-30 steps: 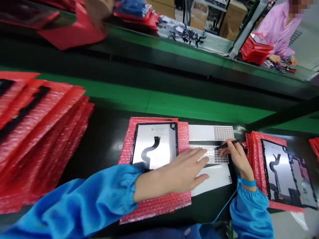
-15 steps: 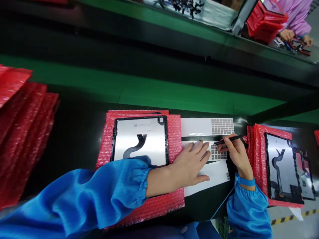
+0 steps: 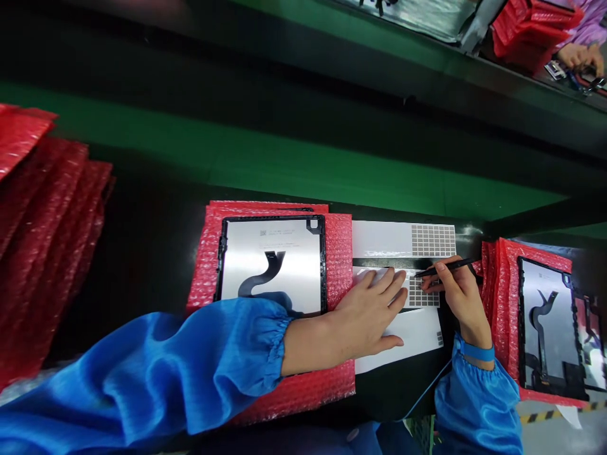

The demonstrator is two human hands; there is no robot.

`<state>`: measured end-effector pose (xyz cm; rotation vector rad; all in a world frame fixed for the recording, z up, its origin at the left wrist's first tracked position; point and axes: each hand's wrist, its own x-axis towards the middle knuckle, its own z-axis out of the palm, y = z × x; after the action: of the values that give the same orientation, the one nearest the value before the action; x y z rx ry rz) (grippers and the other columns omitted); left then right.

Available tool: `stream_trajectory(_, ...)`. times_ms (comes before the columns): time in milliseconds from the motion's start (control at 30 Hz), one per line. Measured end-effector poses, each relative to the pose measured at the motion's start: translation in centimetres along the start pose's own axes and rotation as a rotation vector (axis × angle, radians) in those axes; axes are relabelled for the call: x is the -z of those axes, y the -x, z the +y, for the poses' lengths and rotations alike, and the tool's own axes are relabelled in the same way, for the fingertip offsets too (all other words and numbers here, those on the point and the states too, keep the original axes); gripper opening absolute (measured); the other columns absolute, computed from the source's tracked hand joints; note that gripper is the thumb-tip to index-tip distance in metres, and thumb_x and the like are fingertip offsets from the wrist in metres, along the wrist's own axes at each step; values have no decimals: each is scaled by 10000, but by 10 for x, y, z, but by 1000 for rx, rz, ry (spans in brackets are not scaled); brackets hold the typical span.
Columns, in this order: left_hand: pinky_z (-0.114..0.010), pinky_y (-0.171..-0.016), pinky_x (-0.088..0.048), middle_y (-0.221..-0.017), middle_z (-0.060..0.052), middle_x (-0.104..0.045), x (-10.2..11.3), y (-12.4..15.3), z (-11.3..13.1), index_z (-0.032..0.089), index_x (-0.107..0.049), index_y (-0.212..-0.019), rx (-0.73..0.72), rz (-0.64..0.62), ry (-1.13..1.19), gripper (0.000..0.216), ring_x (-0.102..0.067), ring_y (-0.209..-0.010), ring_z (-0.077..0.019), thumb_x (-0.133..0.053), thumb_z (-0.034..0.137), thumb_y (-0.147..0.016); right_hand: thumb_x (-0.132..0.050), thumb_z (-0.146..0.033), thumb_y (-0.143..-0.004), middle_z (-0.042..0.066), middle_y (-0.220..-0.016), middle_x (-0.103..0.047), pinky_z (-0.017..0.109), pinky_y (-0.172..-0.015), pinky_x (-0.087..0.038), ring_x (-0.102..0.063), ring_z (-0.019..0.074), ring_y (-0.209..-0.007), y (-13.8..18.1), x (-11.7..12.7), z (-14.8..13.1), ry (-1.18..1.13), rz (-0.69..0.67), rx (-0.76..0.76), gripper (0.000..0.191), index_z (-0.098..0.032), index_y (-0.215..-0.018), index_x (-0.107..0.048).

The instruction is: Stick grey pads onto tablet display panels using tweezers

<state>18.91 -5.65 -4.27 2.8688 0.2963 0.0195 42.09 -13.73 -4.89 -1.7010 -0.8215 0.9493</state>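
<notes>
My left hand (image 3: 367, 313) lies flat with fingers spread over the middle white sticker sheet (image 3: 424, 291), which carries a grid of small grey squares. In my right hand (image 3: 459, 291) is a pair of black tweezers (image 3: 448, 267), pinched like a pen, its tip at the top left of that grid. Another sticker sheet (image 3: 384, 239) lies above, and a mostly bare white sheet (image 3: 415, 332) below. Under my left forearm a display panel (image 3: 296, 272) with a dark flex cable (image 3: 260, 278) rests on red bubble-wrap bags (image 3: 337, 253).
Piled red bubble-wrap bags (image 3: 52, 240) stand at the left. On the right, another display panel (image 3: 550, 316) lies on red bags (image 3: 505, 303). Across a dark ledge, at the top right, a co-worker's hands (image 3: 581, 57) are beside more red bags (image 3: 531, 31).
The view has shifted slightly, so the bench items appear a little further right. Both hands keep nearly the same pose, the tweezers' tip still at the grid's upper left.
</notes>
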Motion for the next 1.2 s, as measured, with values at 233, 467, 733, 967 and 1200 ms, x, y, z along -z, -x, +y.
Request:
stream_trajectory(233, -550, -1104, -437, -1672, -243, -432, 0, -1, 0, 83, -582, -1493, 11, 16, -14, 858, -440, -1493, -426, -582, 745, -948, -822, -548, -899, 13, -757, -726, 289, -464, -625, -728, 194, -578, -1, -2, -3, -52, 32, -16, 363, -225, -957, -667)
stream_trajectory(467, -539, -1112, -426, -1674, -236, -432, -3, -1, 0, 94, -590, -1489, 18, 24, 1, 847, -422, -1506, -418, -608, 737, -938, -793, -534, -929, 6, -765, -731, 300, -463, -626, -727, 196, -580, -1, 0, -2, -13, 4, -6, 324, -240, -966, -661)
stream_trajectory(733, -535, -1098, -448, -1678, -224, -432, 1, 0, 0, 105, -591, -1493, 12, 9, -24, 841, -439, -1498, -413, -592, 742, -943, -813, -564, -904, 23, -769, -744, 294, -471, -616, -728, 194, -578, -3, 0, -1, -32, 23, -22, 373, -224, -935, -663)
stream_trajectory(967, -543, -1119, -448, -1685, -226, -420, 2, -3, 2, 94, -575, -1511, 15, -7, -24, 869, -424, -1519, -420, -622, 737, -929, -792, -556, -921, 15, -732, -751, 310, -502, -609, -707, 184, -531, -8, 5, 2, -117, 54, 11, 359, -225, -908, -653)
stream_trajectory(1200, -426, -940, -531, -1180, -177, -752, 46, 53, 23, 101, -736, -1182, -85, 197, 56, 595, -680, -1122, -317, -598, 645, -987, -745, -486, -966, -6, -719, -743, 329, -477, -592, -693, 191, -499, -11, -38, -25, -213, -14, 178, 264, -263, -881, -633)
